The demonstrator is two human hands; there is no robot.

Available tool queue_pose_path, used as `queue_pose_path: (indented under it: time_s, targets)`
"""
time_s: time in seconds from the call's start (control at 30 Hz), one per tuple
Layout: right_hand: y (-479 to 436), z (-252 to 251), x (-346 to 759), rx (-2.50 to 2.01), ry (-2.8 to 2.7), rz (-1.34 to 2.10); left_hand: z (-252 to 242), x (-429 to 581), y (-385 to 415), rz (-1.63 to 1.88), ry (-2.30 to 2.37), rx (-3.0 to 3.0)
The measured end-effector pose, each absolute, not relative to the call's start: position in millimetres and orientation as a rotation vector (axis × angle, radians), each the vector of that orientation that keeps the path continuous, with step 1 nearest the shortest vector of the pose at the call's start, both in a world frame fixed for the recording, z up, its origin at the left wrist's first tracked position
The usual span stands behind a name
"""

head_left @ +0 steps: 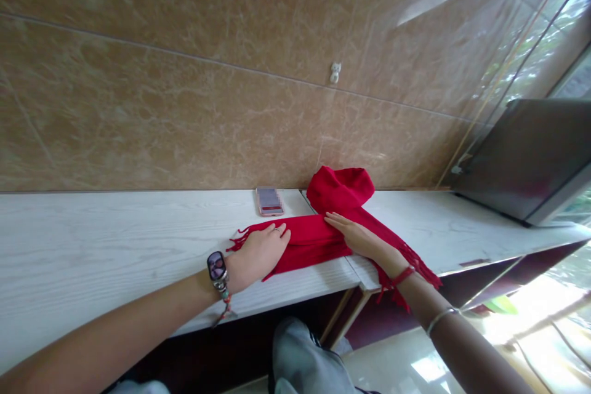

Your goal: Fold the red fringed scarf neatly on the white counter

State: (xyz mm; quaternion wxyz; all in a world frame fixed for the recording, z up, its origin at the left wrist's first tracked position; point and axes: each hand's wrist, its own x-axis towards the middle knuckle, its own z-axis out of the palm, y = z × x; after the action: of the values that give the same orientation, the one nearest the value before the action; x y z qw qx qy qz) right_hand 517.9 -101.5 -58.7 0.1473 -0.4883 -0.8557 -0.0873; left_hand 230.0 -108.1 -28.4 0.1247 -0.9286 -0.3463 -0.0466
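Note:
A red fringed scarf (314, 231) lies on the white wood-grain tabletop (138, 240), with one part stretched out flat to the left and a bunched part at the back near the wall. Its fringed ends show at the left and over the front edge at the right. My left hand (261, 252) rests on the left part of the scarf, fingers bent a little and spread. On the middle of the cloth lies my right hand (353, 235), palm down with fingers stretched out. Neither hand grips the scarf visibly.
A phone (270, 202) lies behind the scarf near the tiled wall (184, 111). A small white figure (335, 72) is on the wall. At the right stands a large dark box-shaped object (526, 160). My knee (305, 357) shows below the table's front edge.

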Motion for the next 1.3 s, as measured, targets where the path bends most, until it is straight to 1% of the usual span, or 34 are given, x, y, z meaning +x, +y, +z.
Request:
queue_pose_path:
  time_s: [0.1,0.17,0.3,0.43,0.53,0.63,0.73,0.87,1.0,1.07,1.2,1.3]
  targets:
    - [-96,-57,518,-1.447,-2.518,-0.170,-13,240,-119,-0.243,-1.030,-2.700]
    - [-97,-58,516,-1.486,-2.517,-0.125,-15,251,-120,-0.295,-1.080,-2.684]
    - [-105,-68,510,-1.555,-2.406,0.003,-39,264,-106,-0.218,-1.077,-2.814]
    - [-106,-79,491,-1.508,-2.349,0.067,-60,241,-88,-0.201,-1.043,-2.802]
    - [-96,-84,454,-1.410,-2.396,0.066,-66,195,-77,-0.211,-1.045,-2.752]
    - [-79,-83,393,-1.277,-2.466,0.069,-62,128,-67,-0.186,-1.109,-2.728]
    - [-63,-78,319,-1.111,-2.552,0.112,-52,47,-61,-0.098,-1.297,-2.711]
    - [-59,-74,233,-0.888,-2.639,0.205,-40,-55,-64,-0.018,-1.694,-2.592]
    - [-57,-69,194,-0.722,-2.635,0.367,-42,-106,-71,-0.053,-1.855,-2.488]
    - [-49,-66,191,-0.823,-2.596,0.446,-44,-105,-73,-0.049,-1.908,-2.408]
    - [-27,-64,196,-1.240,-2.509,0.483,-40,-84,-72,-0.103,-1.818,-2.351]
    - [-19,-65,199,-1.251,-2.559,0.495,-30,-77,-71,-0.178,-1.820,-2.354]
